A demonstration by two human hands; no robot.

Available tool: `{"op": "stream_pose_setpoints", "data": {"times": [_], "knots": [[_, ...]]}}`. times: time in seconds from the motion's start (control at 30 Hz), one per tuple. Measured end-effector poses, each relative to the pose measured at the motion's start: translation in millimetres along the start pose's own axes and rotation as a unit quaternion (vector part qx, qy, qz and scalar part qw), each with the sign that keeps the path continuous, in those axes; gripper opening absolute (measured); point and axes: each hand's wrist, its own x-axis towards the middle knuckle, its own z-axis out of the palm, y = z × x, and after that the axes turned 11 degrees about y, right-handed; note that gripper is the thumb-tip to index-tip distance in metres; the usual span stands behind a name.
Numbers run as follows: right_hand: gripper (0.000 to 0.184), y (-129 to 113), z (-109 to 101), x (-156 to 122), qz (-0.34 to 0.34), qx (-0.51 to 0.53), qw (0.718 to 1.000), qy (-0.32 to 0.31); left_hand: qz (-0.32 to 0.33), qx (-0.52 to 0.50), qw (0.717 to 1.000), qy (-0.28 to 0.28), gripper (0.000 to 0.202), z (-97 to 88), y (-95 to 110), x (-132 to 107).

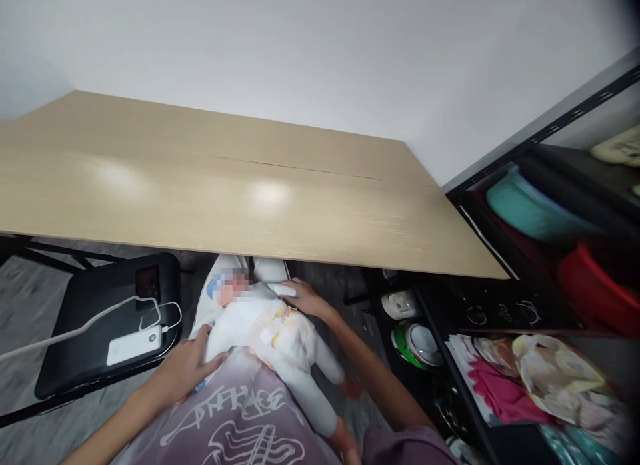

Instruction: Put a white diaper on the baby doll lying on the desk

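A: Where is the small figure?
B: At the near side of the table point(300, 211), left of the scene's middle. The small figure point(235, 328), dressed in white with a printed diaper point(295, 335), lies against a purple shirt point(240, 415) and seems to rest on the wearer's lap. Whether it is a doll or a living person, I cannot tell.

A: What are the hands doing?
B: The left hand point(193, 358) cups its near left side, thumb and fingers parted around the white clothing. The right hand point(307, 298) reaches to the far side and touches the end of a white sleeve point(283, 289); whether its fingers close on it, I cannot tell.

A: So which step is this?
B: I would judge it to be holding and steadying, perhaps with some arranging of that sleeve.

A: And what does the next move call for?
B: In my judgement, any shift calls for a steady left hand and a light right one, with care for the head point(230, 288).

A: Which way does it point?
B: The head, pixelated, is far left; the legs point(313, 391) stretch near right. Its long axis runs diagonally between them, slanting across the wearer's front, the diaper's printed side showing.
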Motion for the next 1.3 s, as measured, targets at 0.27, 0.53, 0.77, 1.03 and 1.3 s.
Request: {"op": "stream_pose_setpoints", "data": {"times": [0.27, 0.53, 0.77, 1.03, 1.3], "knots": [[0.041, 14.1, -17.1, -61.9, 0.068, 0.106, 0.991, -0.046, 0.245, 0.095, 0.954, 0.145, 0.072, -5.4, 33.6, 17.8], [0.034, 22.2, 3.0, -65.6, 0.05, 0.085, 0.994, 0.046, 0.407, -0.061, 0.911, 0.031, 0.03, 21.1, 112.3, 94.9], [0.039, 66.4, 14.0, -57.7, 0.085, 0.064, 0.988, 0.11, 0.39, -0.086, 0.917, 0.019, 0.025, 24.7, 106.6, 106.6], [0.032, 13.0, -1.2, -52.1, -0.029, 0.105, 0.994, 0.028, 0.393, -0.103, 0.914, 0.008, 0.026, 20.9, 102.3, 107.5], [0.024, -23.4, 0.5, -41.3, -0.059, 0.123, 0.99, -0.031, 0.362, -0.066, 0.93, 0.013, 0.024, 22.5, 110.7, 117.0]]}}
